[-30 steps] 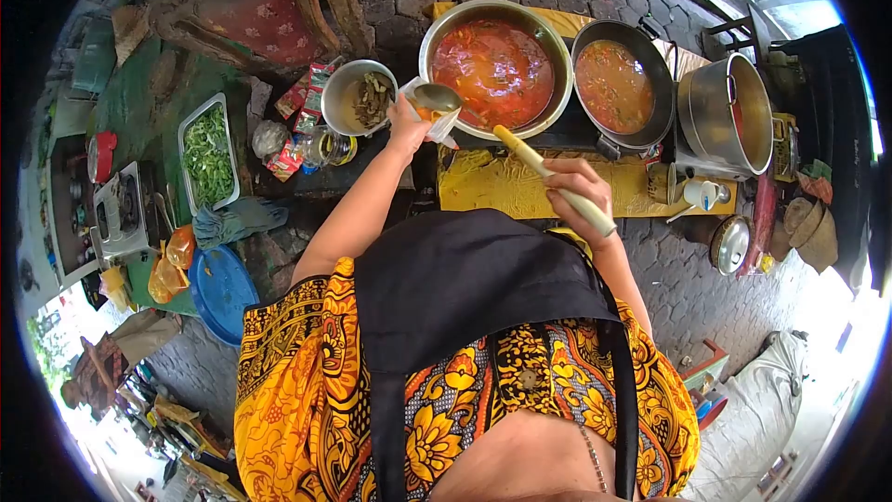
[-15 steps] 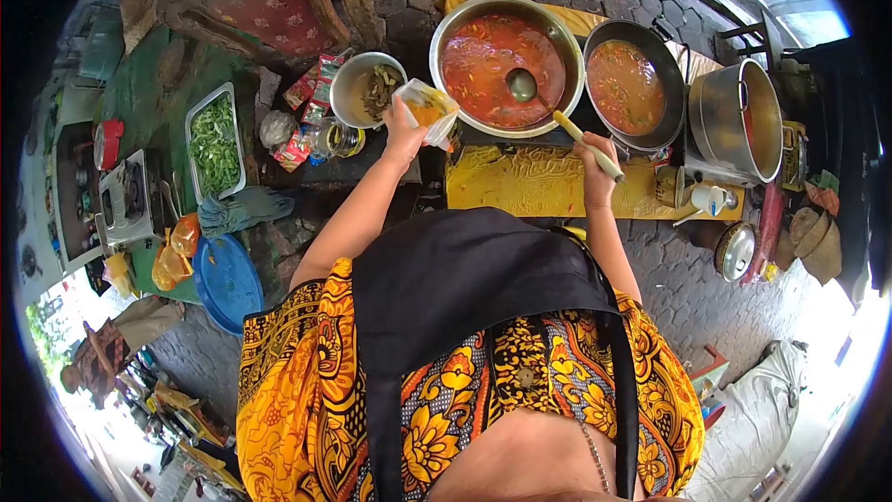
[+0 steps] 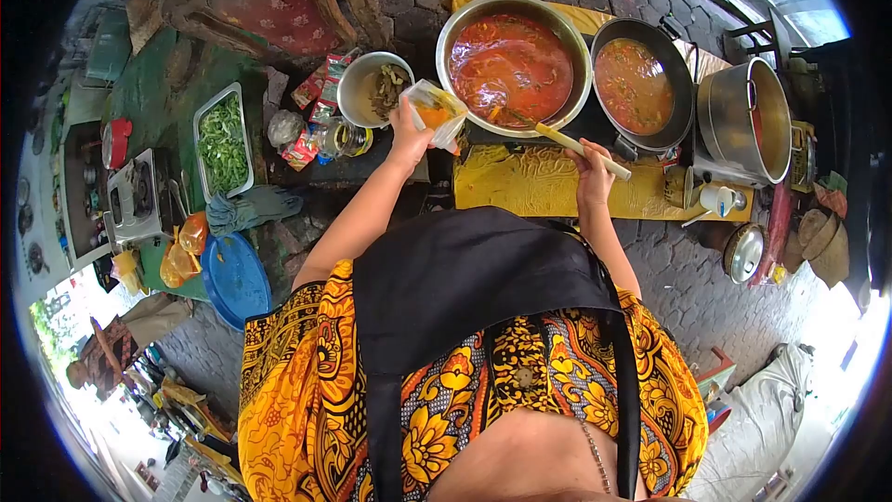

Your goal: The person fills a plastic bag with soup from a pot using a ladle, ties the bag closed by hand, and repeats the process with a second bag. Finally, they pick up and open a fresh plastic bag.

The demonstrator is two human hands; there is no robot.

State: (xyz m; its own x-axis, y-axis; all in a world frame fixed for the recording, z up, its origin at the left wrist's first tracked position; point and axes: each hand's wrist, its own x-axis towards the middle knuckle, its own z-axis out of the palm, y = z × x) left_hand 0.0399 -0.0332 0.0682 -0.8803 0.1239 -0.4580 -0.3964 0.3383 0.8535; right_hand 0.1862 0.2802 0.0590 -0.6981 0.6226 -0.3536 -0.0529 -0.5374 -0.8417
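Observation:
My left hand [image 3: 409, 138] grips a clear plastic bag [image 3: 435, 112] with orange-yellow food inside, close to the left rim of a large metal pot [image 3: 583, 84] of red soup. My right hand [image 3: 592, 167] is closed around the pale handle of a ladle [image 3: 583, 151]. The handle slants over the pot's front rim, and the ladle's bowl lies low in the soup near that rim, mostly hidden. Left of the bag stands a smaller metal pot [image 3: 349, 91] with dark pieces in it.
A black pan [image 3: 686, 93] of soup and a tall metal pot [image 3: 720, 125] stand to the right. Leftward are a tray of chopped greens [image 3: 223, 144], a jar [image 3: 351, 139], a blue tray [image 3: 232, 279] and a stove [image 3: 135, 200]. Another person [image 3: 102, 358] is at lower left.
The ladle's bowl has gone from above the soup down into it near the front rim, and my right hand has shifted slightly. The bag stays in my left hand.

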